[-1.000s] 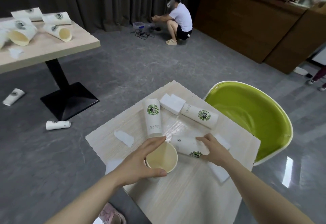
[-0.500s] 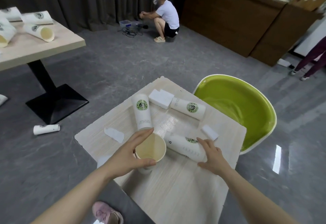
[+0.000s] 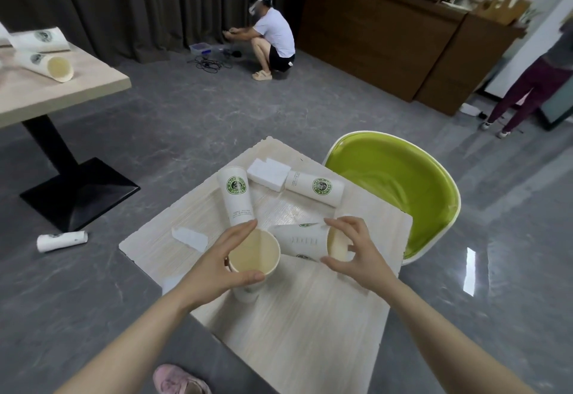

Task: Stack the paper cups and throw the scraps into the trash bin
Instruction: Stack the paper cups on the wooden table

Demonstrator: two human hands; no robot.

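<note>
Right hand point(image 3: 356, 254) lifted tapered paper cup point(image 3: 302, 240); left hand point(image 3: 223, 265) grips upright cup point(image 3: 254, 257).

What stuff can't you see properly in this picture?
Head view, the only one:
- Trash bin: nowhere in frame.
- Upright cup: its base and logo are hidden by the left hand.
- Tilted cup: the right hand covers part of its rim.
- Small print on the lying cup: too small to read.
</note>
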